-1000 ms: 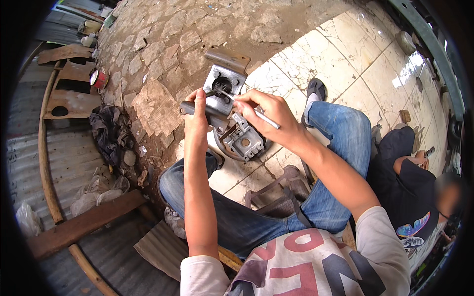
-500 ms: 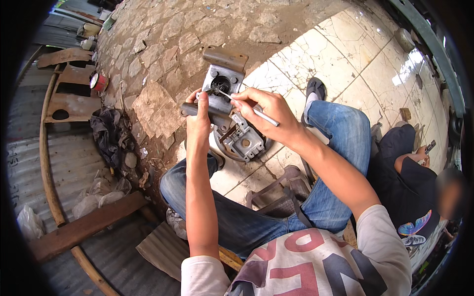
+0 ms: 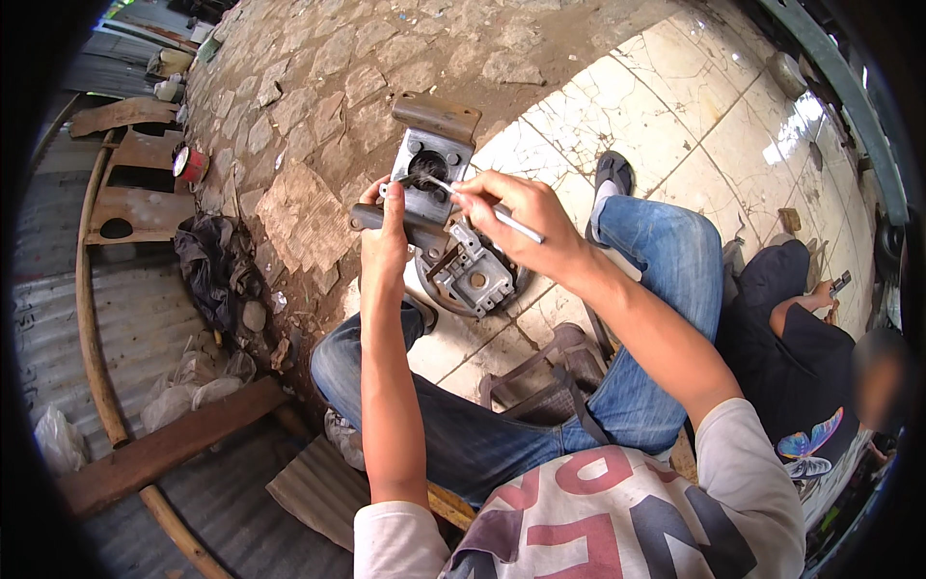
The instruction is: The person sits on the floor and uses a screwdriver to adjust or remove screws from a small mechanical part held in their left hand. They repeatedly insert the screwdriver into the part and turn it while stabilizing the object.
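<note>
My left hand [image 3: 384,232] is closed around the near left side of a metal bracket assembly [image 3: 421,205]. This piece has curved brown plates at its far and near ends and a bolted silver face with a dark round opening. Between the fingers of my right hand [image 3: 516,217] is a slim pale rod-shaped tool [image 3: 523,228], slanting down to the left. Its thin end reaches the opening, where dark material hides the exact tip. Just below the bracket, nearer to me, a round cast-metal housing [image 3: 476,280] with a square raised frame sits between my legs.
Cracked white tiles [image 3: 646,125] lie to the right, rough stone paving [image 3: 338,58] ahead. At left are corrugated sheets, a dark cloth [image 3: 217,265], a red tin [image 3: 191,163] and a wooden plank [image 3: 174,444]. A seated person in dark clothes [image 3: 786,328] is close on my right.
The bracket has shifted very slightly to the left in my left hand. The right hand and tool stay at the opening with only a tiny movement.
</note>
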